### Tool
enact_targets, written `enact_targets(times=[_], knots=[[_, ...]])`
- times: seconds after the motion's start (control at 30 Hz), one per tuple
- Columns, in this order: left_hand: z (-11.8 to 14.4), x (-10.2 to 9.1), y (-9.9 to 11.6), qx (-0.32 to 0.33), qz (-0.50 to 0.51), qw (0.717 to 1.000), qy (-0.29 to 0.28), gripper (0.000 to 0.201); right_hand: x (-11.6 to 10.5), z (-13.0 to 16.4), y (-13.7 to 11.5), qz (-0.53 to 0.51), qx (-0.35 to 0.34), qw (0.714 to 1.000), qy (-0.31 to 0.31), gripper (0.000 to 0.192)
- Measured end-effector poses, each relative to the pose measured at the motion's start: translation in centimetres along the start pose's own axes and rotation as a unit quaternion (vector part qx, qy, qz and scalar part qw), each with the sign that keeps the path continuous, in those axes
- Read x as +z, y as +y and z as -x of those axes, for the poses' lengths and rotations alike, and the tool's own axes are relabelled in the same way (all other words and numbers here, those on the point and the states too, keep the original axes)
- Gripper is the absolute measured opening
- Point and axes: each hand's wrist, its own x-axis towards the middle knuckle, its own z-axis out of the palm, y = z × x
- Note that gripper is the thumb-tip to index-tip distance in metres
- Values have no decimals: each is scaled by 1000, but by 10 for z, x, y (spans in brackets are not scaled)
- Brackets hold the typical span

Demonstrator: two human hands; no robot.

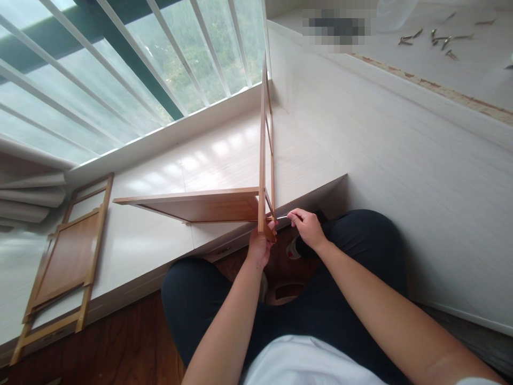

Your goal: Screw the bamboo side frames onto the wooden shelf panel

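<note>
Meeting the wooden panel (208,207) already, the wooden frame (262,155) is clasped by the left hand (260,247), a thin metal tool (282,217) pinched by the right hand (308,227); screws (445,43) lie unfitted.

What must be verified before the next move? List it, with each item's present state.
1. Left grip on the near end of the long wooden frame: ok, fingers around it.
2. Right grip on the slim metal piece: ok, pinched in the fingers.
3. Metal piece's tip seated: cannot tell, too small at the frame.
4. Wooden panel fastened to the frame: cannot tell, its right end reaches the frame but no fixing is clear.
5. Loose screws gathered: not ok, scattered at upper right.
6. Second frame away from both hands: ok, lying at far left.
</note>
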Motion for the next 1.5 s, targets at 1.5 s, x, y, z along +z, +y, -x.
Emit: enact_targets(times=[1.5], knots=[[3,1,2,-6,9,1000,-17,44,15,10,16,-53,16,996,63,41]])
